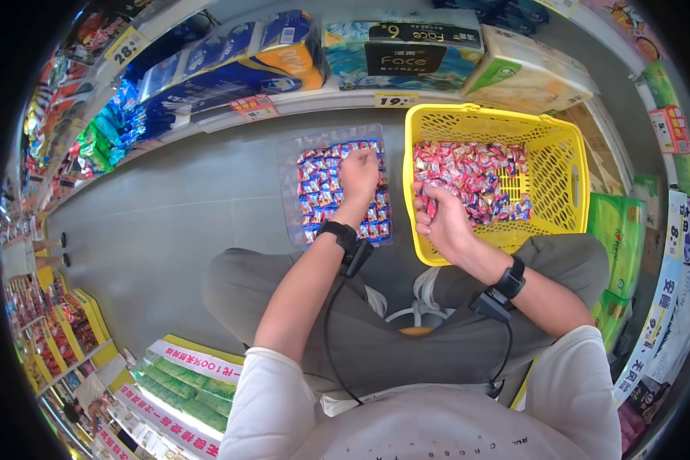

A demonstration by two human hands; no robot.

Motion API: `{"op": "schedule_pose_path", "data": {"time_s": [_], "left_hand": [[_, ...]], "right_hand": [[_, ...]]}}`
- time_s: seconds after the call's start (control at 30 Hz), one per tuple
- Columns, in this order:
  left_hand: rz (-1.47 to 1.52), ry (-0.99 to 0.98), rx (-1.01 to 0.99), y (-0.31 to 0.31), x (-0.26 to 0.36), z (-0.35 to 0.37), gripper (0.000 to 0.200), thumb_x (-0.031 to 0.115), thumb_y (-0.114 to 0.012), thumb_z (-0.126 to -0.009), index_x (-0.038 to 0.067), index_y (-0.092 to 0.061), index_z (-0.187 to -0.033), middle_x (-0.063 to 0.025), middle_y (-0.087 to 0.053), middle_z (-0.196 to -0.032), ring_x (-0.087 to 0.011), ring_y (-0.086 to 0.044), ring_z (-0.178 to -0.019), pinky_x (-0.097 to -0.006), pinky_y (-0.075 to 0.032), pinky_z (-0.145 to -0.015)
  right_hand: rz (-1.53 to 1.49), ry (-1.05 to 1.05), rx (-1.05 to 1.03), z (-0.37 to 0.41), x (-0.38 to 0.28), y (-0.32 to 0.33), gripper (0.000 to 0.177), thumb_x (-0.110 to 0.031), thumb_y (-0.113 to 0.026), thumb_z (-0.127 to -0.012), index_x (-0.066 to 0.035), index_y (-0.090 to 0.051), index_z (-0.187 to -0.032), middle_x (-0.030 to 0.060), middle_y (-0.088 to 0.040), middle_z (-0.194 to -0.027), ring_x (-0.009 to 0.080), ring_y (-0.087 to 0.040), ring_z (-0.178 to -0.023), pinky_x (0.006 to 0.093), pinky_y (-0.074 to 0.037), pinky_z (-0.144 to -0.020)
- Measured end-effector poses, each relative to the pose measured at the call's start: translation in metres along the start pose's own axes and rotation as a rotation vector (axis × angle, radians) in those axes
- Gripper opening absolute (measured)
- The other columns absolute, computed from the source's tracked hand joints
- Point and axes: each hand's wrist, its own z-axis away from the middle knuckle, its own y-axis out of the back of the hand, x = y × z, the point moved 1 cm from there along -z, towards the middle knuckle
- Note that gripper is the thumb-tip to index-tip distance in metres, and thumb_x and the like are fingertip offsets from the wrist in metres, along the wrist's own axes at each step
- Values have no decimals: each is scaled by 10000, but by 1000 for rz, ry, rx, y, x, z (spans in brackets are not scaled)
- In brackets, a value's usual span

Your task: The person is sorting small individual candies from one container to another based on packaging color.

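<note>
Grips wrapped candies [428, 201] in right hand [443, 222] at near-left rim of yellow basket [571, 180], rests clenched left hand [358, 175] on candy rows [318, 192] in clear tray [290, 188] just left on floor.

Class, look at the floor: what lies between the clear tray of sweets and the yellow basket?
Only a narrow strip of bare grey floor; the tray and basket sit apart, seen in the head view.

Both forearms bare and reaching forward and down, left hand [358, 175] out farthest, wrist straight, curled into a knuckles-up fist; right hand [441, 222] nearer the body, elbow bent outward, fingers curled tight, thumb pressed against them.
</note>
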Motion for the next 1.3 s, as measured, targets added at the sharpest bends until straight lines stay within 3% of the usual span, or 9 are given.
{"op": "schedule_pose_path", "data": {"time_s": [0.07,0.2,0.27,0.4,0.67,0.87,1.03,1.13,1.3], "left_hand": [[331,239,-213,9,25,13,210,198,-636,-901,17,-687,-994,-95,-693,-821,-180,-643,-743,-315,-504,-666],[309,257,-442,42,68,36,273,249,-648,-921,27,-649,-1080,-37,-655,-847,-95,-558,-675,-234,-444,-577],[430,423,-581,48,80,46,329,320,-672,-916,26,-656,-1064,-37,-654,-843,-81,-570,-692,-233,-457,-600],[518,334,-705,46,79,55,183,191,-678,-923,28,-681,-1005,-23,-663,-844,-82,-607,-737,-234,-492,-643],[425,256,-598,51,73,52,113,105,-671,-913,25,-683,-992,-26,-684,-826,-70,-601,-716,-219,-478,-634],[373,161,-550,58,78,55,146,122,-685,-906,17,-675,-1007,-32,-685,-837,-88,-625,-739,-229,-495,-650],[397,364,-574,54,75,67,203,173,-704,-903,1,-673,-1007,-57,-683,-888,-118,-644,-766,-254,-539,-719],[441,399,-688,47,68,77,218,187,-694,-912,3,-667,-1025,-71,-686,-894,-113,-650,-764,-251,-550,-701],[537,348,-629,41,59,82,208,190,-655,-940,1,-658,-1026,-75,-687,-914,-116,-658,-734,-251,-557,-655]], "right_hand": [[26,55,-47,-3,1,0,228,-230,-587,-929,-70,-598,-1091,-23,-546,-790,76,-442,-652,247,-350,-583],[198,135,-48,-2,-1,-5,252,-220,-615,-946,-67,-605,-1145,-5,-615,-881,68,-480,-680,234,-370,-608],[248,170,17,4,-3,-6,261,-209,-631,-947,-68,-606,-1165,11,-659,-957,65,-540,-743,222,-382,-625],[242,197,86,2,1,-3,255,-216,-629,-953,-73,-608,-1164,12,-676,-964,69,-574,-772,217,-385,-625],[258,181,34,0,1,-8,175,-174,-637,-949,-55,-637,-1077,5,-658,-879,66,-511,-581,225,-398,-555],[484,177,38,-5,1,-6,161,-188,-654,-940,-42,-658,-1010,-26,-574,-760,49,-477,-578,216,-366,-477],[377,241,115,-12,5,-1,164,-186,-662,-935,-46,-632,-1017,-25,-553,-730,46,-474,-585,212,-348,-472],[324,250,148,-11,5,-1,148,-183,-648,-945,-56,-617,-1014,-25,-543,-725,50,-465,-588,215,-343,-480],[230,188,146,-11,8,2,211,-193,-675,-928,-67,-581,-1069,-28,-517,-743,49,-452,-595,201,-334,-479]]}}
